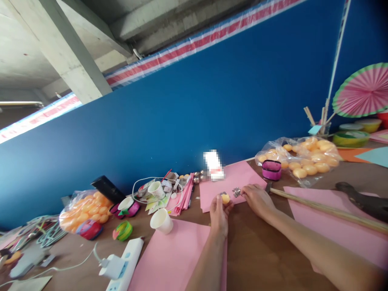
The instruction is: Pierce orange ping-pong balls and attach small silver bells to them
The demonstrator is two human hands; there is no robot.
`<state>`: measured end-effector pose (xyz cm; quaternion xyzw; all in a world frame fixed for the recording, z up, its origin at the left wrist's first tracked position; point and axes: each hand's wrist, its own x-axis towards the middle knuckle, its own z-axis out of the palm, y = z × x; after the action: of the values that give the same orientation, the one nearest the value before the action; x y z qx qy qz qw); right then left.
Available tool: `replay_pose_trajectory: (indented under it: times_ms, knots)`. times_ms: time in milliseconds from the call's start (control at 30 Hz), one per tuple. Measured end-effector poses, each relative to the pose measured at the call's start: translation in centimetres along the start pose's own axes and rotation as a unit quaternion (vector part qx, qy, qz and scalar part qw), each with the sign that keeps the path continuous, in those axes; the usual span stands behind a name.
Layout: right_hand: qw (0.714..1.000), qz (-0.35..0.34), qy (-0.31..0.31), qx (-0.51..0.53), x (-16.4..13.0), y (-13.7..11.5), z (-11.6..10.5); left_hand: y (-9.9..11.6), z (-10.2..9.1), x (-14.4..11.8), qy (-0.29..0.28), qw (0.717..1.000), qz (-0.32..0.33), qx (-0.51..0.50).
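My left hand (220, 216) grips a small yellow-orange ball (225, 198) between thumb and fingers, above the edge of a pink paper sheet (209, 195). The top of the ball looks darker, but the detail is too small to tell. My right hand (258, 199) reaches to a little pile of small silvery pieces (236, 192) on the same sheet. Its fingertips are drawn together at the pile's right side; what they pinch, if anything, is hidden. Several shiny metal balls (197, 178) sit at the sheet's left corner, beside a blurred-out white object (214, 165).
A clear bag of orange balls (315, 155) lies back right, near a purple band (271, 169). A wooden-handled hammer (321, 208) lies right. Left are a paper cup (161, 221), a power strip (130, 258) and another ball bag (87, 212). A blue partition (194, 101) stands behind.
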<state>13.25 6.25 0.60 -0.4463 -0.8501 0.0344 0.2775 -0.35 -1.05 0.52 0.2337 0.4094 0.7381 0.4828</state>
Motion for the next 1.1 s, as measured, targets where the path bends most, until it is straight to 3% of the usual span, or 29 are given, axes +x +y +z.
replay_pose_trajectory:
  times_ms: [400,800,967,1100]
  knots:
    - [0.999,-0.012,-0.026,-0.016,-0.1,0.7,0.3,0.1,0.1,-0.1,-0.001,1.0,-0.002,0.002]
    - [1.0,0.014,0.02,0.014,-0.3,-0.1,-0.2,-0.1,0.0,0.0,-0.004,1.0,-0.003,-0.005]
    - [0.986,0.05,0.043,0.156,-0.2,-0.9,-0.3,0.1,0.1,0.0,-0.012,1.0,0.004,-0.02]
    - [0.94,0.04,0.035,0.336,0.1,-1.6,-0.3,0.2,0.0,-0.1,-0.018,1.0,0.001,-0.015]
